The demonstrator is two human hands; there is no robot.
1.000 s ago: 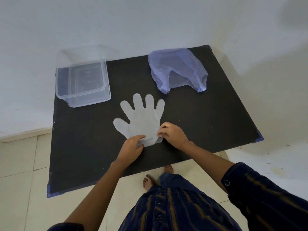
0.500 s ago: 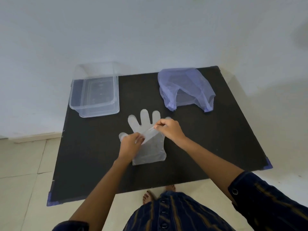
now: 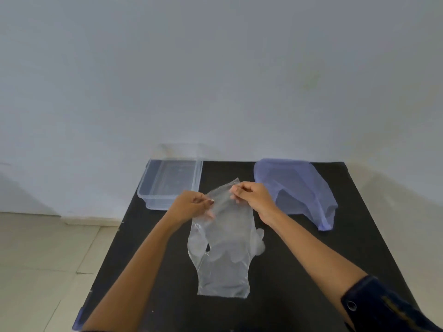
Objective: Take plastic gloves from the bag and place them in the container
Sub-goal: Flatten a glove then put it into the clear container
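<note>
A clear plastic glove hangs in the air above the black table, its cuff end up. My left hand pinches the cuff's left side and my right hand pinches its right side. Below it a second clear glove lies flat on the table, cuff toward me. The clear rectangular container stands at the table's far left corner, just beyond my left hand. The crumpled pale purple bag lies at the far right, next to my right hand.
A plain white wall rises right behind the table's far edge. Beige floor tiles lie to the left of the table. My dark striped sleeve shows at the lower right.
Both hands have lifted the top glove by its cuff off the table, peeling it away from the glove beneath. The view has tilted upward toward the wall.
</note>
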